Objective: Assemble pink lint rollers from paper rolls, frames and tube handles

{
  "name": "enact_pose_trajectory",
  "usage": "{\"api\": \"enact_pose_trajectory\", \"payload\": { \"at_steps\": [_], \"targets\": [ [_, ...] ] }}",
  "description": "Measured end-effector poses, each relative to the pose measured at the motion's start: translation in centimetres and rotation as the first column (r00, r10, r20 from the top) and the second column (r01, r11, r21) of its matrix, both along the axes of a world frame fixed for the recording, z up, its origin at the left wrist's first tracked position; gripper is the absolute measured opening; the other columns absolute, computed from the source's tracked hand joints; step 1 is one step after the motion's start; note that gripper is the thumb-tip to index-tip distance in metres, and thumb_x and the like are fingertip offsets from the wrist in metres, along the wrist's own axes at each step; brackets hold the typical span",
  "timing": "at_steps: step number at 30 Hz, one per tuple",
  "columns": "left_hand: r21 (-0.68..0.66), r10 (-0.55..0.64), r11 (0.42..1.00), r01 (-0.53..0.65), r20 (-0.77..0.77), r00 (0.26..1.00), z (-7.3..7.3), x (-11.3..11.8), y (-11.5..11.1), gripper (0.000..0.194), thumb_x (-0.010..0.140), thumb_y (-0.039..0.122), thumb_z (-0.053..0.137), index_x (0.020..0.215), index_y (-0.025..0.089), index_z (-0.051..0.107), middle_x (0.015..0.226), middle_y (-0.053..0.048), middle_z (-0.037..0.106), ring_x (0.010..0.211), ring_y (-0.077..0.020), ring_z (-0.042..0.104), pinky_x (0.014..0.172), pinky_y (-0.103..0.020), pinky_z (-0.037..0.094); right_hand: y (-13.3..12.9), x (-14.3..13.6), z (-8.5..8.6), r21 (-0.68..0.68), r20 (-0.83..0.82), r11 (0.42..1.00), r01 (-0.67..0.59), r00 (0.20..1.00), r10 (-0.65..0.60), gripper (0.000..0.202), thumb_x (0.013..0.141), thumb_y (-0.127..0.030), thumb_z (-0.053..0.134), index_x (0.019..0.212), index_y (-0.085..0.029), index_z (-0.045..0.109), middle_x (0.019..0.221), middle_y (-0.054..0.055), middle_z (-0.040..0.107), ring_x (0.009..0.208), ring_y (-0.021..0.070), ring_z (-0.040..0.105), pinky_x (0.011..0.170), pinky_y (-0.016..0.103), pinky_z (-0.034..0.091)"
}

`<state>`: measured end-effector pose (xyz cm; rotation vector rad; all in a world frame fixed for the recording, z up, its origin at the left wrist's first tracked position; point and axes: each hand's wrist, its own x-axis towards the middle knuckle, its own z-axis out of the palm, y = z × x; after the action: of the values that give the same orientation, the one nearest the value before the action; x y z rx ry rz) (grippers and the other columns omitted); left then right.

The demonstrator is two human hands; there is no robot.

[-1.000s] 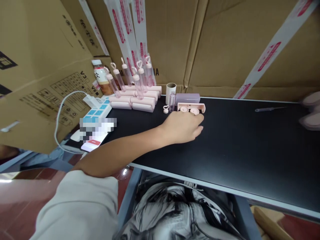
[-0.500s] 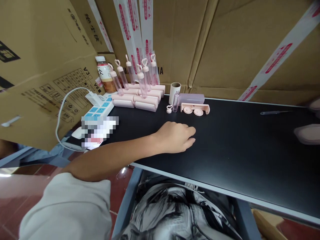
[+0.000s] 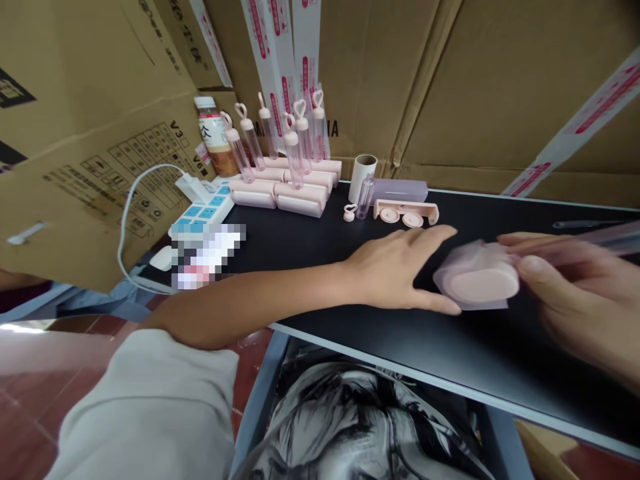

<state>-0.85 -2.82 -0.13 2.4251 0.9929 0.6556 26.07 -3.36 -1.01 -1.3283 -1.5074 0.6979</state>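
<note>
My right hand (image 3: 580, 283) grips a clear plastic bag (image 3: 453, 263) with a rounded pale pink part (image 3: 485, 283) in it, held over the black tabletop. Clear film also trails out beyond that hand to the right. Just left of the bag, my left hand (image 3: 387, 270) is open, thumb and fingers spread toward it, a small gap between. Behind my left hand lie a pink holder piece with two round discs (image 3: 406, 212), a small clear tube (image 3: 366, 197) and a heart-loop cap (image 3: 350, 213).
Several pink cases (image 3: 300, 199) with heart-topped tubes stand at the back left. Close by are a white cardboard roll (image 3: 362, 179), a translucent lilac box (image 3: 403, 191), a drink bottle (image 3: 217, 137), a power strip (image 3: 200, 217) and a phone (image 3: 210, 257). A slim tool (image 3: 575, 225) lies at right.
My right hand has come in from the right with the bagged pink part. My left hand has moved right and opened from its curled pose. The view has shifted slightly.
</note>
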Motion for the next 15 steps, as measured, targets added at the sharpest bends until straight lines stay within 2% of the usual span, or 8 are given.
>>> {"api": "enact_pose_trajectory", "payload": {
  "at_steps": [3, 5, 7, 10, 13, 15],
  "targets": [
    [0.025, -0.049, 0.999, 0.044, 0.223, 0.974, -1.6, 1.3, -0.2, 0.101, 0.084, 0.052, 0.094, 0.161, 0.014, 0.042, 0.163, -0.019, 0.058, 0.152, -0.0304, 0.056, 0.129, -0.043, 0.046, 0.4, -3.6, 0.5, -0.177, -0.388, 0.984, -0.033, 0.921, -0.038, 0.061, 0.051, -0.073, 0.103, 0.08, -0.026, 0.077, 0.111, 0.004, 0.079, 0.096, 0.0227, 0.072, 0.091, 0.039, 0.061],
    [0.05, -0.029, 0.999, 0.014, 0.315, 0.949, -2.5, 1.5, 0.1, 0.1, 0.081, 0.053, 0.096, 0.157, 0.013, 0.045, 0.159, -0.019, 0.06, 0.149, -0.0299, 0.058, 0.13, -0.043, 0.045, 0.4, -4.7, 0.6, -0.225, -0.513, 0.972, -0.071, 0.856, -0.056, 0.059, 0.054, -0.065, 0.106, 0.086, -0.024, 0.077, 0.105, 0.003, 0.077, 0.088, 0.0183, 0.071, 0.08, 0.031, 0.06],
    [0.066, -0.002, 0.998, -0.022, 0.344, 0.939, -3.1, 1.4, 0.7, 0.102, 0.077, 0.054, 0.098, 0.156, 0.014, 0.048, 0.159, -0.02, 0.06, 0.15, -0.0326, 0.057, 0.132, -0.046, 0.042, 0.3, -4.9, 0.3, -0.244, -0.565, 0.96, -0.136, 0.825, -0.027, 0.055, 0.059, -0.06, 0.105, 0.088, -0.023, 0.076, 0.1, 0.003, 0.076, 0.086, 0.0183, 0.071, 0.075, 0.029, 0.06],
    [0.051, -0.056, 0.998, 0.04, 0.356, 0.933, -3.5, 1.2, 1.4, 0.091, 0.076, 0.046, 0.097, 0.15, 0.016, 0.055, 0.155, -0.017, 0.063, 0.148, -0.0345, 0.059, 0.131, -0.049, 0.042, -0.2, -4.4, -0.4, -0.28, -0.597, 0.927, -0.248, 0.802, 0.034, 0.053, 0.063, -0.059, 0.103, 0.089, -0.023, 0.074, 0.1, 0.004, 0.076, 0.089, 0.0219, 0.072, 0.074, 0.032, 0.063],
    [-0.071, -0.055, 0.993, 0.098, 0.454, 0.889, -3.3, 1.3, 1.4, 0.08, 0.076, 0.045, 0.091, 0.145, 0.018, 0.059, 0.146, -0.015, 0.07, 0.137, -0.0339, 0.066, 0.126, -0.05, 0.048, -0.2, -3.5, -1.3, -0.248, -0.598, 0.909, -0.334, 0.792, 0.128, 0.047, 0.078, -0.065, 0.094, 0.093, -0.024, 0.076, 0.096, 0.003, 0.075, 0.087, 0.0217, 0.072, 0.075, 0.034, 0.065],
    [-0.21, 0.005, 0.966, 0.148, 0.592, 0.806, -2.9, 1.5, 1.4, 0.084, 0.077, 0.052, 0.088, 0.147, 0.017, 0.057, 0.142, -0.015, 0.072, 0.133, -0.0351, 0.069, 0.122, -0.052, 0.052, 0.1, -2.8, -1.7, -0.146, -0.579, 0.903, -0.405, 0.775, 0.253, 0.039, 0.084, -0.06, 0.092, 0.099, -0.025, 0.08, 0.101, 0.004, 0.076, 0.088, 0.0209, 0.072, 0.078, 0.034, 0.066]
  ]
}}
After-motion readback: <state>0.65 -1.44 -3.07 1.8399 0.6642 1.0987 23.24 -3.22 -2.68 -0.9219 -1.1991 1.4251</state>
